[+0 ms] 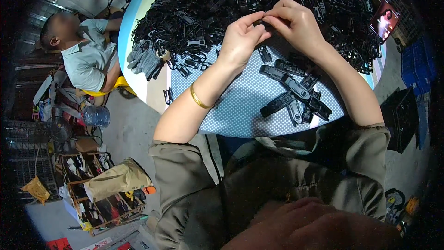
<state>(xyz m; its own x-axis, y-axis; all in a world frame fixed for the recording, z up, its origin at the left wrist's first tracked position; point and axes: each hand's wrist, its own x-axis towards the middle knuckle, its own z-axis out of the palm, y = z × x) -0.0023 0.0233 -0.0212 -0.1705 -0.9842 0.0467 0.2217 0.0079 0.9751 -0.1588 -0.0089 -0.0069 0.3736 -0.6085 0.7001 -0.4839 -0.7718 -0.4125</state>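
Nearest the camera, olive-grey sleeves are seen, rolled above the elbows, with both forearms reaching up over the bench [240, 111]. A dotted blue-white cloth [245, 97] is spread over the near part of the round bench top. A gold bangle [199, 97] is worn on the left wrist.

On the cloth, just right of the forearms, a small cluster of finished black plastic parts [296, 93] is laid, elongated pieces overlapping one another.

Above that, the hands are brought together at mid-bench. The left hand [241, 39] is curled, thumb and fingertips pinched on one end of a small black plastic piece [260, 22]. The right hand [296, 23] is closed on the other end of the same piece, fingers bent over it. Most of the piece is hidden by the fingers; its shape cannot be told.

Beyond the hands, a large heap of black plastic parts [240, 0] is piled across the far half of the bench. A pair of grey gloves [144, 58] is left at the heap's left edge.

Off the bench to the left, another person in a pale green shirt [85, 55] is seated. At the far right rim, a small lit screen [385, 19] is propped.
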